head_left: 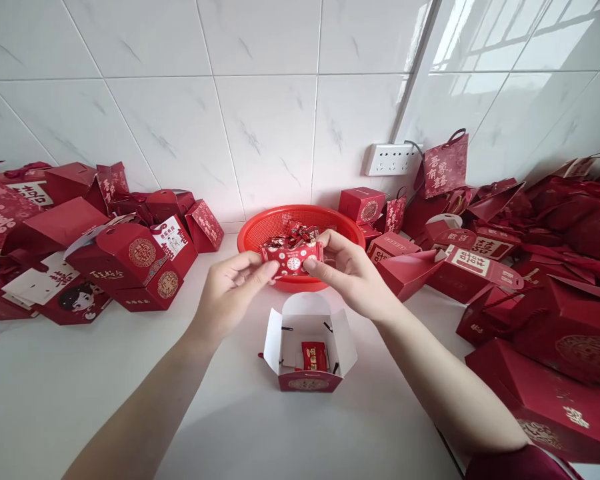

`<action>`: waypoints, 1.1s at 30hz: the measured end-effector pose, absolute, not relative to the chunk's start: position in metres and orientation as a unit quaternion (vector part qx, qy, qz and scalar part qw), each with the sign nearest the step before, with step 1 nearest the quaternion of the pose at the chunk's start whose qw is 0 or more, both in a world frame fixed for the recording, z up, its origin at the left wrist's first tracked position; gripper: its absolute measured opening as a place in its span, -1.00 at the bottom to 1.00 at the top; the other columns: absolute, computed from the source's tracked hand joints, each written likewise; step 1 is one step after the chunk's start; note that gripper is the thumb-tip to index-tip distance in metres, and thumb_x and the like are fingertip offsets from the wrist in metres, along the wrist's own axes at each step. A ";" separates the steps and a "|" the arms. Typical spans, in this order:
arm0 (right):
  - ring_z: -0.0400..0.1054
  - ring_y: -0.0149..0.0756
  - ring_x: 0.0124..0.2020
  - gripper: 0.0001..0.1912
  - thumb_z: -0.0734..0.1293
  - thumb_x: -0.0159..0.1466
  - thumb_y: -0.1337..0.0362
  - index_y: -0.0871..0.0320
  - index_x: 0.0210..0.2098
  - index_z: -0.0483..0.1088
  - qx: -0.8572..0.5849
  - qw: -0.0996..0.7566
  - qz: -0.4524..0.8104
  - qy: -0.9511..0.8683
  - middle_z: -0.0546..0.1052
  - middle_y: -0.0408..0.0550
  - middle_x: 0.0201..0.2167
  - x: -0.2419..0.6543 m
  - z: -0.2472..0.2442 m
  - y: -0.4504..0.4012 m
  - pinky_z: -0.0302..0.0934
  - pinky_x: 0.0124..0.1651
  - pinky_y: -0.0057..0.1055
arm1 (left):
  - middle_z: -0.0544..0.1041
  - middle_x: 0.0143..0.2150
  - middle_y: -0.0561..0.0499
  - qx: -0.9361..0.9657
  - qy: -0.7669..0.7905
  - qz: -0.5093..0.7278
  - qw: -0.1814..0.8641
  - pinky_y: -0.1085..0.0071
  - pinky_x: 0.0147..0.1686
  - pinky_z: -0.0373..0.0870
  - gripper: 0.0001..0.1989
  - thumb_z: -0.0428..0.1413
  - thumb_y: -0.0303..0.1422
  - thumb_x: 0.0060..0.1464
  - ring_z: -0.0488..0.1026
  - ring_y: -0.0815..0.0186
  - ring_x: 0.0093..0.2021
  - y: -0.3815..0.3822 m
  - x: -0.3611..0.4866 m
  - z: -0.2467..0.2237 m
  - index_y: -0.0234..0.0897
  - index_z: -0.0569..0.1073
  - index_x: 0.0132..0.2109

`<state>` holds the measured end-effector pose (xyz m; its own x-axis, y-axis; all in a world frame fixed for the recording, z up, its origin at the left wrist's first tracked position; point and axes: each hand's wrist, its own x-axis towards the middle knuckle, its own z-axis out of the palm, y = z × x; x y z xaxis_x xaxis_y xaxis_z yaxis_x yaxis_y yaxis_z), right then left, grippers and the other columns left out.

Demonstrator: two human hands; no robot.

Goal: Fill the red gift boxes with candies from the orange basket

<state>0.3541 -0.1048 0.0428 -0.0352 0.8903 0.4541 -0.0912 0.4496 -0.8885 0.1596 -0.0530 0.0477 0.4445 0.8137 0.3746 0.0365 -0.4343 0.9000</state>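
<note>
Between my two hands is a small red candy packet [291, 260] with white dots and a pale round emblem. My left hand [233, 287] pinches its left end between thumb and fingers. On the right end, my right hand [347, 270] grips it the same way. Just behind the packet stands a red plastic basket [260, 230] with wrapped sweets [296, 233] in it. Below my hands an open red gift box [310, 383] sits on the white table, its white-lined flaps spread. One red and gold packet [314, 356] lies inside the box.
Red gift boxes [135, 257] are heaped on the left. A larger pile of red boxes and bags [555, 320] covers the right side of the table [230, 420]. A white power strip [393, 160] is fixed on the tiled wall [270, 133] behind.
</note>
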 end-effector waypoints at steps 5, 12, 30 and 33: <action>0.42 -0.30 -0.24 -0.70 0.46 0.21 0.06 0.12 -0.27 0.38 -0.334 0.561 0.495 -0.574 0.52 -0.09 -0.30 0.358 0.043 -0.101 0.35 -0.19 -0.36 | 0.58 -0.38 0.04 0.714 0.319 0.463 0.416 0.47 -0.27 0.41 -0.79 0.26 -0.20 0.12 0.49 0.35 -0.32 -0.051 0.152 0.054 -0.27 0.61 -0.30; 0.50 -0.30 -0.28 -0.72 0.38 0.31 0.05 0.16 -0.26 0.50 -0.346 0.554 0.477 -0.588 0.59 -0.04 -0.30 0.356 0.045 -0.106 0.39 -0.14 -0.34 | 0.54 -0.42 0.05 0.738 0.316 0.452 0.388 0.47 -0.29 0.34 -0.74 0.22 -0.19 0.15 0.42 0.37 -0.35 -0.051 0.150 0.053 -0.28 0.58 -0.38; 0.51 -0.28 -0.30 -0.73 0.27 0.40 0.09 0.13 -0.21 0.49 -0.369 0.490 0.430 -0.662 0.58 -0.04 -0.24 0.359 0.050 -0.122 0.36 -0.19 -0.32 | 0.44 -0.51 0.05 0.763 0.299 0.422 0.387 0.44 -0.39 0.27 -0.66 0.19 -0.16 0.15 0.35 0.36 -0.42 -0.046 0.143 0.059 -0.30 0.52 -0.48; 0.47 -0.24 -0.15 -0.79 0.32 0.36 0.16 0.10 -0.07 0.45 -0.395 0.458 0.383 -0.699 0.55 -0.04 -0.12 0.365 0.053 -0.125 0.36 -0.07 -0.27 | 0.51 -0.47 0.05 0.781 0.327 0.398 0.352 0.46 -0.42 0.28 -0.73 0.22 -0.17 0.12 0.39 0.36 -0.43 -0.050 0.141 0.063 -0.29 0.59 -0.39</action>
<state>0.3654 -0.1254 0.0532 -0.2688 0.9019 0.3380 0.2009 0.3957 -0.8961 0.1414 -0.0500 0.0632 0.4684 0.7921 0.3913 0.2312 -0.5374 0.8110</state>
